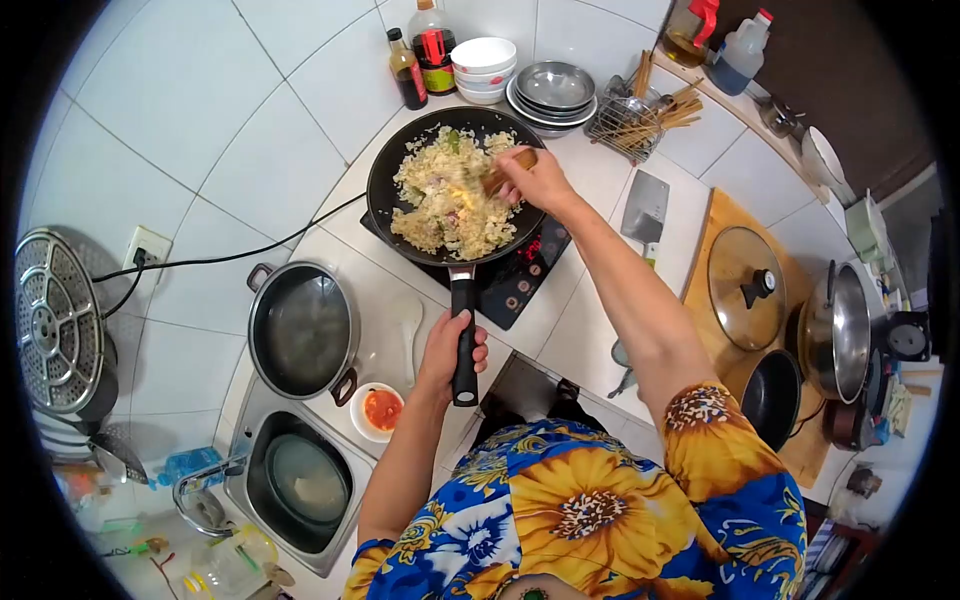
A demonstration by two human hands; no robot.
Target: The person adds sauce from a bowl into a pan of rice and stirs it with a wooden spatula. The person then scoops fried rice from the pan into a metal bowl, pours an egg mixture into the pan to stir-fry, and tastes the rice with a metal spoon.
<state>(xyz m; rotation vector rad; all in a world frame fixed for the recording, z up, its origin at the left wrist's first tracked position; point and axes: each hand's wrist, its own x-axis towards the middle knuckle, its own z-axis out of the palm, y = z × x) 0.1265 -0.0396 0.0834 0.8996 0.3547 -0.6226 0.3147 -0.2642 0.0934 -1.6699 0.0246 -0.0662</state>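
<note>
Your left hand (452,352) is curled around the black handle of the frying pan (388,170), fingers wrapped from both sides. Your right hand (535,182) is closed around a wooden spatula (496,181), over the right side of the pan. The fried rice (445,205), with yellow and green bits in it, lies in the pan, just left of your right hand and beyond your left. Under the pan, between your hands, you have the induction cooktop (510,290), its red display lit.

Just left of your left hand lies a white spoon (411,325), with the white bowl (358,424) of red food nearer you. Farther left sits a two-handled pot (304,330), beside the sink (340,545). Right of your right hand, well apart, a cleaver (645,205) lies flat near the cutting board (705,265), which carries a glass lid (735,300).
</note>
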